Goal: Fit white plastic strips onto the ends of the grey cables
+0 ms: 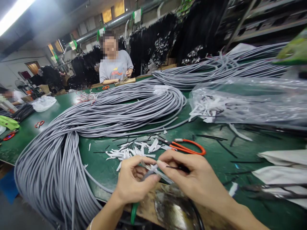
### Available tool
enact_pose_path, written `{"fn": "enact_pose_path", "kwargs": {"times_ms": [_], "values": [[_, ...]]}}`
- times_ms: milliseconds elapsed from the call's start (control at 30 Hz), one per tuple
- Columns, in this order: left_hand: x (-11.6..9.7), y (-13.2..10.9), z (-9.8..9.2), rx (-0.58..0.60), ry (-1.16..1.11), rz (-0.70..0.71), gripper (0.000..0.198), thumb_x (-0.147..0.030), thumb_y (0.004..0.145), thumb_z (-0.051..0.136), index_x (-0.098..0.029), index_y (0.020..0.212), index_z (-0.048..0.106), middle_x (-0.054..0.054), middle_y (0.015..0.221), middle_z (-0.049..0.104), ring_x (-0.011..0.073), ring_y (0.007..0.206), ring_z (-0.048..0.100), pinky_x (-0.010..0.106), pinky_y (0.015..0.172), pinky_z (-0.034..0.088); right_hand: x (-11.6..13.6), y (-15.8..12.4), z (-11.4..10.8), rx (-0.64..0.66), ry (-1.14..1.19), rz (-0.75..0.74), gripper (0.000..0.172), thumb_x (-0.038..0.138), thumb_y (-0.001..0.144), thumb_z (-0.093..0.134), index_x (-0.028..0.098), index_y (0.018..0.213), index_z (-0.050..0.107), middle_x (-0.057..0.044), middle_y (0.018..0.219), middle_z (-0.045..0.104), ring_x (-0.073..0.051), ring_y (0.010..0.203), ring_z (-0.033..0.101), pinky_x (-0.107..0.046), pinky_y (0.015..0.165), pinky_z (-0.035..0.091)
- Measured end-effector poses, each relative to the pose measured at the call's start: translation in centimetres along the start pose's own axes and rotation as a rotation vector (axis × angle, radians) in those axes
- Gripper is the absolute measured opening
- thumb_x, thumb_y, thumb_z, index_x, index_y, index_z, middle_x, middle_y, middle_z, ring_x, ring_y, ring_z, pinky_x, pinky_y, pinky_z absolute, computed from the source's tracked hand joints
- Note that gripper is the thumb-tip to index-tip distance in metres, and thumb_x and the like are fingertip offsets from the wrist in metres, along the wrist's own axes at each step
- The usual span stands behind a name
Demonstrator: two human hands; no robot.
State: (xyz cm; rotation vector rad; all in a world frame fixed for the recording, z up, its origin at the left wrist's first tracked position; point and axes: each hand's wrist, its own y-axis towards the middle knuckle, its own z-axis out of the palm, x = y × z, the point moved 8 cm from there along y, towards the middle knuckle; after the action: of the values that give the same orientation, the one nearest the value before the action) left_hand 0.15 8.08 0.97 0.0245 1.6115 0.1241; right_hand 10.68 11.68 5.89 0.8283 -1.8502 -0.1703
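Observation:
My left hand (133, 180) is closed around the end of a grey cable (147, 174), thumb and forefinger pressing on it. White wrapping strips (164, 176) fan out from that cable end. Close beside it, my right hand (192, 172) pinches the frayed white material at the tip; its fingers partly hide what is held. A thin black piece (176, 167) shows along the right fingers. Just beyond the hands lie white scraps (127, 152) and scissors (189, 147) with orange handles. Below the hands is a worn metal piece (174, 207) on a wooden board (146, 207).
A large bundle of grey cables (115, 111) spreads over the green table (96, 159) and hangs off its front edge. A clear plastic bag (251, 102) with white scraps lies right. Pliers (271, 190) rest on white gloves (283, 174). A co-worker (116, 65) sits opposite.

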Motion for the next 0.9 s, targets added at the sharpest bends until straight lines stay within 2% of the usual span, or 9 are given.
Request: {"fn": "enact_pose_path", "kwargs": {"times_ms": [100,167,267,400,600,700,800,900], "values": [[-0.5,-0.2,-0.1,0.006,0.008,0.076,0.029,-0.023,0.066,0.067,-0.011,0.092,0.066,0.002,0.07,0.054,0.0066,0.049,0.043,0.017,0.043,0.032,0.0,0.0,0.0,-0.003,0.005,0.008,0.019,0.024,0.074,0.045,0.019,0.057,0.052,0.006,0.043,0.031,-0.008,0.036,0.031,-0.021,0.035,0.025],[-0.6,-0.2,-0.1,-0.007,-0.043,0.09,0.027,-0.024,0.069,0.066,-0.011,0.093,0.065,0.001,0.067,0.053,0.0052,0.047,0.041,0.016,0.041,0.031,0.0,-0.1,0.0,-0.003,0.008,0.005,0.019,0.024,0.075,0.045,0.019,0.057,0.051,0.007,0.043,0.03,-0.008,0.036,0.03,-0.021,0.036,0.024],[-0.6,-0.1,-0.1,-0.033,-0.155,0.084,0.027,-0.037,0.073,0.064,-0.011,0.081,0.063,-0.003,0.054,0.048,0.0031,0.037,0.036,0.015,0.035,0.026,-0.1,-0.3,0.1,0.016,0.018,-0.001,0.02,0.025,0.076,0.045,0.019,0.057,0.05,0.007,0.044,0.028,-0.008,0.037,0.029,-0.021,0.036,0.024],[-0.1,0.1,-0.3,-0.103,-0.196,0.026,0.043,-0.055,0.07,0.062,-0.014,0.063,0.054,-0.006,0.04,0.041,0.0039,0.026,0.035,0.015,0.027,0.023,-0.4,-0.4,0.4,0.044,0.019,0.026,0.021,0.025,0.078,0.045,0.019,0.058,0.05,0.006,0.046,0.029,-0.008,0.039,0.029,-0.021,0.037,0.024],[1.0,-0.2,-0.3,-0.135,-0.16,-0.049,0.044,-0.059,0.078,0.051,-0.017,0.065,0.047,-0.009,0.032,0.039,0.0055,0.021,0.039,0.011,0.022,0.021,-0.4,-0.3,0.6,0.032,0.061,0.017,0.019,0.024,0.075,0.045,0.019,0.057,0.05,0.007,0.044,0.029,-0.008,0.038,0.027,-0.021,0.037,0.023],[1.3,0.0,-0.4,-0.133,-0.277,-0.049,0.042,-0.058,0.081,0.048,-0.019,0.069,0.043,-0.009,0.034,0.044,0.0067,0.02,0.042,0.01,0.022,0.025,-0.6,-0.2,0.6,0.039,0.082,0.053,0.019,0.025,0.074,0.046,0.019,0.056,0.05,0.006,0.044,0.032,-0.008,0.039,0.03,-0.021,0.037,0.025],[1.4,0.5,-0.8,-0.159,-0.453,-0.046,0.043,-0.059,0.078,0.052,-0.019,0.069,0.038,-0.007,0.047,0.055,0.0083,0.022,0.048,0.013,0.022,0.033,-0.9,0.0,0.2,0.013,0.101,0.087,0.02,0.026,0.073,0.047,0.019,0.055,0.051,0.005,0.045,0.036,-0.009,0.04,0.033,-0.021,0.038,0.027],[1.3,0.9,-0.6,-0.107,-0.517,-0.061,0.044,-0.058,0.073,0.058,-0.018,0.07,0.043,-0.004,0.055,0.058,0.0082,0.026,0.051,0.013,0.024,0.035,-1.1,0.1,0.1,-0.004,0.102,0.111,0.02,0.027,0.072,0.048,0.019,0.055,0.053,0.004,0.045,0.038,-0.009,0.041,0.035,-0.022,0.039,0.027]]}}
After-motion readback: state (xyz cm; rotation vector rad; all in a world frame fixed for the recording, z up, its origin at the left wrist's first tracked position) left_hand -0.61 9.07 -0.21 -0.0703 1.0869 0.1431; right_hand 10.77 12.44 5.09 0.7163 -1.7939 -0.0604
